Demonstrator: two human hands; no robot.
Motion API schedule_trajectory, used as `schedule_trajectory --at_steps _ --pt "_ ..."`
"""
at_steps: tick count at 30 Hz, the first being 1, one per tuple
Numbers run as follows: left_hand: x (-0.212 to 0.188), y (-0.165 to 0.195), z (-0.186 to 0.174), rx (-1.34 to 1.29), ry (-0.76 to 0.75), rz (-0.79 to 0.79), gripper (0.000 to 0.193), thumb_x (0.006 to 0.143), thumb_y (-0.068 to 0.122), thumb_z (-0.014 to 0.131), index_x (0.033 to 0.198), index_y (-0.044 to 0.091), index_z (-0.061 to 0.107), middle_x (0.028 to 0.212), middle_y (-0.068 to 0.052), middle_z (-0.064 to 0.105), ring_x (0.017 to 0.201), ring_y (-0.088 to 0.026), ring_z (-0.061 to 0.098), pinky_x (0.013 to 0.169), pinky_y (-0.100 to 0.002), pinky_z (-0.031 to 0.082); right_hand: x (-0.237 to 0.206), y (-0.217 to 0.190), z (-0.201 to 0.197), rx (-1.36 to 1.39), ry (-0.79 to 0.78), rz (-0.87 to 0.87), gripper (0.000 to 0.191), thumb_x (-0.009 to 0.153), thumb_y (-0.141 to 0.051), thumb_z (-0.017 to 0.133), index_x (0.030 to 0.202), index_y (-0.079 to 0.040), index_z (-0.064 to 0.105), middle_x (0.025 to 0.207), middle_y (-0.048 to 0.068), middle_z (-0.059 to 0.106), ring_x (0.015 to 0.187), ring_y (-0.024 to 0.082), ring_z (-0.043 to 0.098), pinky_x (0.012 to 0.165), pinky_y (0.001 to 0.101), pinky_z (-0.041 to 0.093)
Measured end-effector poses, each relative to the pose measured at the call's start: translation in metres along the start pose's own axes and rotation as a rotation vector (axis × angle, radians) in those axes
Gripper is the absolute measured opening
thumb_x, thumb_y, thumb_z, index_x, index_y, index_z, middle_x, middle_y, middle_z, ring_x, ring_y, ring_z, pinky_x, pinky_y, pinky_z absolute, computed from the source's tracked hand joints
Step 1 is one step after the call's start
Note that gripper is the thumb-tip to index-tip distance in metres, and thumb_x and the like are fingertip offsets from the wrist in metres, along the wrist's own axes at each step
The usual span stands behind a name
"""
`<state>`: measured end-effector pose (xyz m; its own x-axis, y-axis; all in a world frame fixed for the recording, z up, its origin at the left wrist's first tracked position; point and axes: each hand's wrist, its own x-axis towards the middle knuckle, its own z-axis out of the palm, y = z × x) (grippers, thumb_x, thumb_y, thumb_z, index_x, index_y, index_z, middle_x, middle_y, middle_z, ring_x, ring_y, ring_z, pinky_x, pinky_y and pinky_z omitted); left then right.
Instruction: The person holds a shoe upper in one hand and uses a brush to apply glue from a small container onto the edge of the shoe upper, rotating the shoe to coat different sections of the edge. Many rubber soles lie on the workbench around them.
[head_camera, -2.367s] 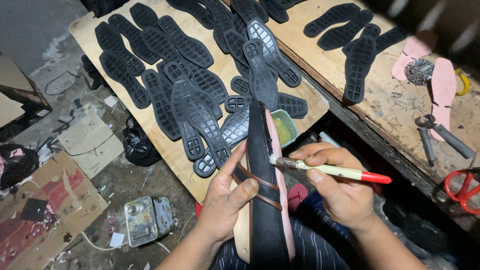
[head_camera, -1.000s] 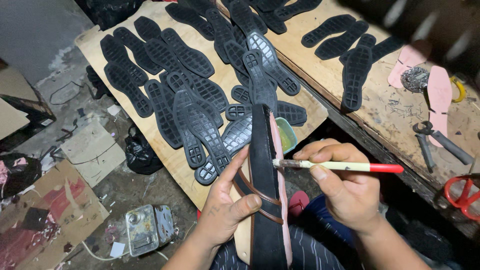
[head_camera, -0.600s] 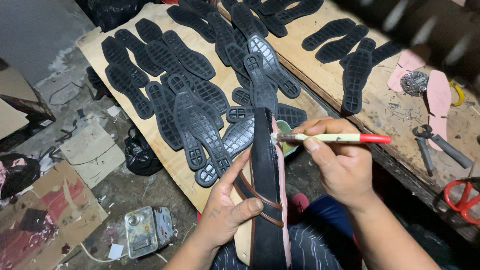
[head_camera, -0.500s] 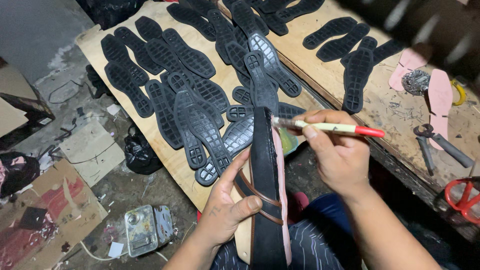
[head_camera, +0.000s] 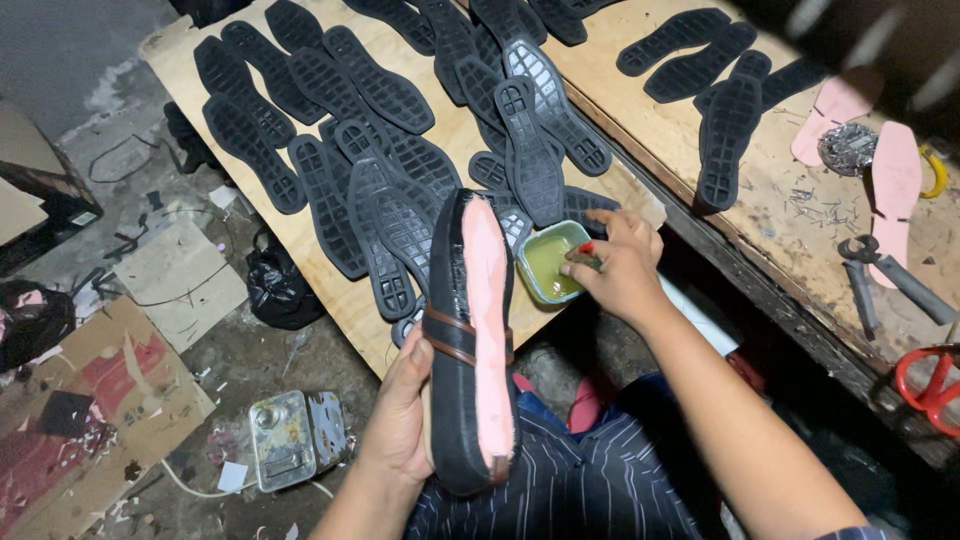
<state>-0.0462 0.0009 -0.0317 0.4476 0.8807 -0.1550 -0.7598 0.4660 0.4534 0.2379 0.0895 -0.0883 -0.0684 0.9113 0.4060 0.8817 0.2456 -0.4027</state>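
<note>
Left hand grips a black shoe from the side, sole up; thumb on the brown band, fingers wrapped behind. Pink insole faces the camera.

Right hand is clenched around a brush, mostly hidden by the fingers, its tip dipped in a small green bowl of yellowish glue just left of the fingertips.

Beyond the fingers: black rubber outsoles crowded on a plywood board, some touching the bowl. Right of the wrist, on the workbench: pink insoles, pincers, a red-handled tool. Below the left hand, an open metal tin lies on the floor.
</note>
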Motion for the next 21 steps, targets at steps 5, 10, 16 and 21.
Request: schedule_trajectory --at_steps 5,10,16,21 --pt "-0.004 0.002 -0.009 -0.054 0.127 -0.048 0.083 0.081 0.055 0.075 0.141 0.004 0.049 0.121 -0.018 0.069 0.106 -0.027 0.07 0.09 -0.041 0.059 -0.013 -0.01 -0.031 0.263 0.162 -0.006 0.017 0.088 -0.022 0.079 0.102 -0.012 0.078 0.127 0.013 0.066 0.119 0.031 0.058 0.102 0.0411 0.047" --pt "0.003 0.002 -0.002 0.068 0.043 0.023 0.079 0.086 0.048 0.077 0.145 0.005 0.047 0.12 -0.016 0.067 0.104 -0.025 0.069 0.089 -0.039 0.059 -0.029 -0.013 -0.051 0.306 -0.23 0.443 0.023 0.093 -0.023 0.074 0.111 -0.009 0.075 0.088 0.011 0.077 0.073 0.021 0.072 0.071 0.0347 0.056" --pt "0.01 -0.006 0.014 0.111 0.067 -0.039 0.072 0.088 0.038 0.078 0.143 0.004 0.046 0.121 -0.014 0.064 0.107 -0.023 0.068 0.092 -0.039 0.057 -0.046 -0.032 -0.088 1.326 -0.036 0.567 0.021 0.097 -0.007 0.066 0.114 0.004 0.062 0.096 0.013 0.069 0.078 0.022 0.072 0.072 0.0372 0.059" --pt "0.012 -0.015 0.028 0.149 0.011 -0.075 0.07 0.089 0.035 0.077 0.143 0.004 0.046 0.122 -0.013 0.065 0.108 -0.023 0.067 0.093 -0.039 0.057 -0.06 -0.069 -0.111 1.398 -0.098 0.3 0.023 0.094 0.002 0.066 0.117 0.003 0.06 0.103 0.017 0.072 0.091 0.025 0.073 0.083 0.0389 0.061"
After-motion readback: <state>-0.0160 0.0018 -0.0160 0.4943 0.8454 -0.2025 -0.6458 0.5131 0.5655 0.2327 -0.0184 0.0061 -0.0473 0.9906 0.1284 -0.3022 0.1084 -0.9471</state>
